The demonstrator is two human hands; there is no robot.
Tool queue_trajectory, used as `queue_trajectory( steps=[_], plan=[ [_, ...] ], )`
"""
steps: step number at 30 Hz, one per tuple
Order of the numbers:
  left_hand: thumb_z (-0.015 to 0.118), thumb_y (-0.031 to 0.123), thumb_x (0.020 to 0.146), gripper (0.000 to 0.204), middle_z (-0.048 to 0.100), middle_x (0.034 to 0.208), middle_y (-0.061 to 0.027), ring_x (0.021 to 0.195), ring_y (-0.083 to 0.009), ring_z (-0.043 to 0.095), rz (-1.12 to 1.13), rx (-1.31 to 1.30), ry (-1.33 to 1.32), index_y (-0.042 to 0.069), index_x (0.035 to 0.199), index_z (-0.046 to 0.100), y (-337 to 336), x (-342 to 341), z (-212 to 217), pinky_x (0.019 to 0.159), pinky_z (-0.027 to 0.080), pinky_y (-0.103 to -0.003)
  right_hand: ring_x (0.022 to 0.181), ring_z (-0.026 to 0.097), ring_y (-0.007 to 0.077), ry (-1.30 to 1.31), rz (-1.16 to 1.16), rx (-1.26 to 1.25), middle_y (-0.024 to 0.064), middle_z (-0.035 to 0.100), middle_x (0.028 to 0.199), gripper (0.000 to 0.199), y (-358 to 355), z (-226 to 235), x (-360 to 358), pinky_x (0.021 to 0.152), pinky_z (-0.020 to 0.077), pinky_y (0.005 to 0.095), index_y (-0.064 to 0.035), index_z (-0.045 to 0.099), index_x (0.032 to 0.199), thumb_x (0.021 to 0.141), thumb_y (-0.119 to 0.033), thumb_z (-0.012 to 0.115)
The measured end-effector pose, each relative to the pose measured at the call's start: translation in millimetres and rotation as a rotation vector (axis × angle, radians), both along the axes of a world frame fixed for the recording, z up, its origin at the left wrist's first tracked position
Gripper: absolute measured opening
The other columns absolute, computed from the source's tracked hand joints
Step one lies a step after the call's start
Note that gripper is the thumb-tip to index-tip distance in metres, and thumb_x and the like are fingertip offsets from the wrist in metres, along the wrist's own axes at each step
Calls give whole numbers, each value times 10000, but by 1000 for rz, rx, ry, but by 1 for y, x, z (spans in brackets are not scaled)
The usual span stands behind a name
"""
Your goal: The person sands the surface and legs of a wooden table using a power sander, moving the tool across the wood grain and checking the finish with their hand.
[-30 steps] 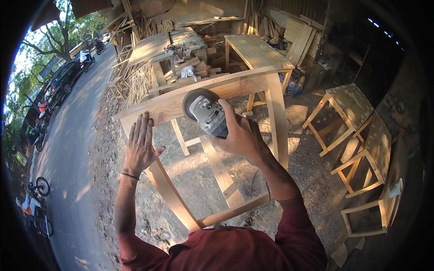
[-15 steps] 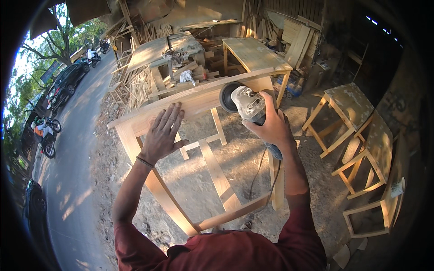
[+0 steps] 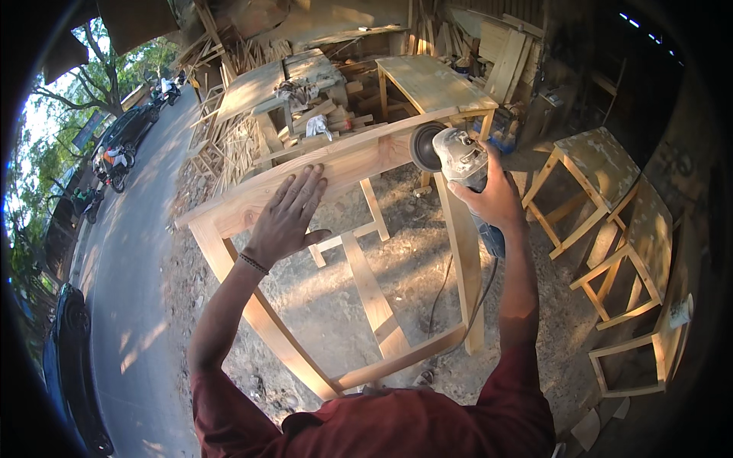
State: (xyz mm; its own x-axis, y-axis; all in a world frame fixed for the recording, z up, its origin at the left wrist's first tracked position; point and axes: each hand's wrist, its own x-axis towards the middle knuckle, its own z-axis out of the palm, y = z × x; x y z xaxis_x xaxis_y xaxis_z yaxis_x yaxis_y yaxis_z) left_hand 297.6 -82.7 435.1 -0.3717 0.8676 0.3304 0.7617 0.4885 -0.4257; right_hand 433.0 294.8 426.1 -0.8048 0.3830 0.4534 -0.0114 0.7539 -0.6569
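A pale wooden table frame (image 3: 368,159) lies in front of me, its wide board at the far side and its legs reaching toward my body. My left hand (image 3: 294,214) rests flat on the left part of that board, fingers spread and holding nothing. In my right hand (image 3: 496,195) is an angle grinder (image 3: 460,156) with a white, dusty head and a blue body. Its dark round disc (image 3: 424,148) is at the board's right end; whether it touches the wood I cannot tell. From the grinder a cord (image 3: 479,309) hangs down past the right leg.
Beyond the frame are a wooden table (image 3: 431,80), a workbench (image 3: 252,88) and heaped offcuts (image 3: 237,145). Several small wooden tables (image 3: 599,164) stand at the right. A road (image 3: 141,252) with a parked car (image 3: 72,366) and motorbikes runs along the left.
My right hand has carried the grinder rightward along the board, to its right end. My left hand stays flat on the wood. On the road, a motorbike is farther up.
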Motion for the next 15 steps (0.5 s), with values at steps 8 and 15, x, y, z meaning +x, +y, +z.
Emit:
queue_trajectory(
  steps=[8, 15],
  plan=[
    [538, 673, 904, 968, 273, 1665, -151, 1547, -282, 247, -147, -45, 87, 11, 1575, 316, 54, -28, 2, 1280, 210, -431, 1167, 648, 443, 38, -112, -169, 276, 639, 1279, 922, 18, -28, 5, 978, 522, 509, -127, 329, 1502, 783, -416, 830],
    [565, 618, 918, 939, 223, 1684, -137, 1564, -276, 196, -255, -57, 90, 39, 1597, 272, 127, -49, 2, 1290, 181, -445, 1110, 672, 463, 70, -135, -320, 307, 645, 1239, 914, -19, -83, 51, 924, 552, 504, -91, 315, 1496, 801, -403, 819]
  ],
)
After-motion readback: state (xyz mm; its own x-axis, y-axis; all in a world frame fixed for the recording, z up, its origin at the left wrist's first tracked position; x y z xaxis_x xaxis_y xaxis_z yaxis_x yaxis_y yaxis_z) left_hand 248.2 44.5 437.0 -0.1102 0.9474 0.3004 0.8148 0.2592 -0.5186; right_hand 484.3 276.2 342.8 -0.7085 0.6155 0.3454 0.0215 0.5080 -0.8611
